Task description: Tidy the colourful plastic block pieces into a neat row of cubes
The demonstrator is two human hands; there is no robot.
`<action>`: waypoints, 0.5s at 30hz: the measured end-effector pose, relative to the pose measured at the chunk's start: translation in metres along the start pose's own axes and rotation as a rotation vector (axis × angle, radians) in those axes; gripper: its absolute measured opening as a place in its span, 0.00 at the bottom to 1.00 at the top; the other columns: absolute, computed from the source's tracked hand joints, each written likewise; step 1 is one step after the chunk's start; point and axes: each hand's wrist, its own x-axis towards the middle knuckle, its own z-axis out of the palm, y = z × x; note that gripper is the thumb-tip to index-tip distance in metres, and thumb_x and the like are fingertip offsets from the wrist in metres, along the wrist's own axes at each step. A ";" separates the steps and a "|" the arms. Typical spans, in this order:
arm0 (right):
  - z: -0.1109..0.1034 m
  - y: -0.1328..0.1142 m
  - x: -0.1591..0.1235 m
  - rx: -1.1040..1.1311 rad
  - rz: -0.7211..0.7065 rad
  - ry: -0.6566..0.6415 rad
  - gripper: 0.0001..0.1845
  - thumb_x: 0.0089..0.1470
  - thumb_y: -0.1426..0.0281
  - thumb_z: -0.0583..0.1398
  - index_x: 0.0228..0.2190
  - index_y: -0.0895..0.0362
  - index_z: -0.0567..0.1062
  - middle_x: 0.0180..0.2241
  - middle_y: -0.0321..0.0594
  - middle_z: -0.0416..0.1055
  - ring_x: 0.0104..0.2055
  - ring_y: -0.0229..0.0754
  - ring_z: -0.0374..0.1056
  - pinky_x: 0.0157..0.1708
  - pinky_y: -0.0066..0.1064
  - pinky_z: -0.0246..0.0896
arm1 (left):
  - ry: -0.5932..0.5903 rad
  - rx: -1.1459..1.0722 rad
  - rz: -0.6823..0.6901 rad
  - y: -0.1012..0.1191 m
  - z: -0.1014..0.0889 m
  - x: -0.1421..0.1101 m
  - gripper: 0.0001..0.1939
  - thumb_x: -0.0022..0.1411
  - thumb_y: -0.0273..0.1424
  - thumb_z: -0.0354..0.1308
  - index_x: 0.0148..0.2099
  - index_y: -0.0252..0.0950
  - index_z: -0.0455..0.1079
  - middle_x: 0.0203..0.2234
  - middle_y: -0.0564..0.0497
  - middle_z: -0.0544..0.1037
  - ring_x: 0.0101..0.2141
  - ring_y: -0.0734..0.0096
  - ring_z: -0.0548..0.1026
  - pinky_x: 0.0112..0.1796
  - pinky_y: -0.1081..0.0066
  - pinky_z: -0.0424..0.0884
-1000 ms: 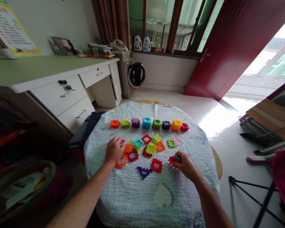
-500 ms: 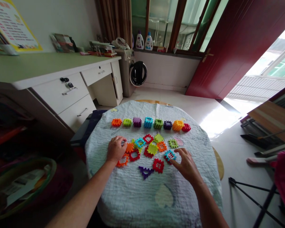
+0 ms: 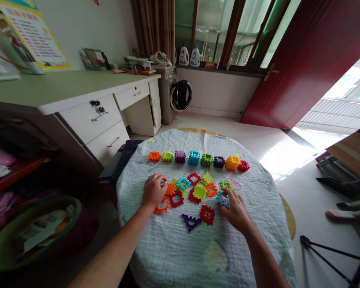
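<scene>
My right hand (image 3: 236, 209) has its thumb and fingers closed on the edges of a light-blue toothed building tile (image 3: 223, 200) with a window grid. My left hand (image 3: 155, 190) rests on the cloth with curled fingers; a small greyish bit shows at its fingertips, too little to name. Beside those fingertips lie a solid orange tile (image 3: 171, 189) and an orange frame tile (image 3: 162, 206). Between the hands are a red frame tile (image 3: 177, 199), a yellow-green tile (image 3: 200, 192) and several others, partly overlapping. Closer to me lie a purple triangle tile (image 3: 191, 223) and a red window tile (image 3: 207, 215).
Behind the loose tiles, stacked tiles form a row, from an orange stack (image 3: 155, 156) to a red stack (image 3: 243, 165). A pale cloth (image 3: 174, 256) covers the round table. To the left stand a desk (image 3: 78, 89) and a basket (image 3: 75, 208).
My right hand has closed from a wide grasp onto the light-blue tile. My left hand stays by the orange tiles. The whole view has shifted slightly.
</scene>
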 end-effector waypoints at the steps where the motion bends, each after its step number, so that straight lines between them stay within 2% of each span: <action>1: -0.001 -0.005 0.003 -0.005 -0.012 -0.005 0.30 0.43 0.71 0.56 0.52 0.53 0.69 0.50 0.44 0.70 0.50 0.52 0.64 0.49 0.44 0.58 | 0.001 -0.002 -0.004 0.000 0.000 0.000 0.05 0.57 0.29 0.54 0.35 0.39 0.71 0.38 0.47 0.76 0.42 0.60 0.72 0.48 0.61 0.68; 6: 0.004 -0.052 0.023 0.097 -0.190 -0.019 0.31 0.45 0.73 0.55 0.54 0.54 0.67 0.49 0.46 0.69 0.51 0.51 0.62 0.52 0.44 0.57 | 0.004 -0.011 -0.012 0.001 0.000 -0.001 0.04 0.57 0.29 0.54 0.34 0.39 0.71 0.38 0.47 0.76 0.42 0.60 0.72 0.48 0.61 0.67; 8: 0.009 -0.076 0.035 0.132 -0.270 -0.081 0.33 0.45 0.74 0.56 0.56 0.53 0.66 0.51 0.45 0.68 0.52 0.51 0.61 0.53 0.43 0.56 | 0.000 -0.012 -0.017 0.001 0.000 -0.001 0.04 0.56 0.28 0.55 0.35 0.39 0.71 0.37 0.47 0.76 0.42 0.60 0.72 0.47 0.62 0.67; 11: 0.021 -0.103 0.056 0.089 -0.341 -0.207 0.39 0.42 0.81 0.54 0.58 0.52 0.66 0.56 0.43 0.66 0.56 0.49 0.58 0.55 0.42 0.53 | -0.016 -0.021 -0.024 0.002 -0.002 -0.001 0.05 0.56 0.28 0.55 0.35 0.39 0.71 0.37 0.47 0.76 0.42 0.60 0.72 0.47 0.62 0.67; 15: 0.032 -0.116 0.082 0.039 -0.446 -0.344 0.44 0.39 0.85 0.51 0.59 0.50 0.65 0.58 0.39 0.67 0.59 0.45 0.56 0.58 0.40 0.50 | -0.030 -0.036 -0.024 0.003 -0.004 -0.001 0.04 0.57 0.28 0.55 0.35 0.39 0.71 0.36 0.48 0.76 0.42 0.61 0.72 0.47 0.62 0.67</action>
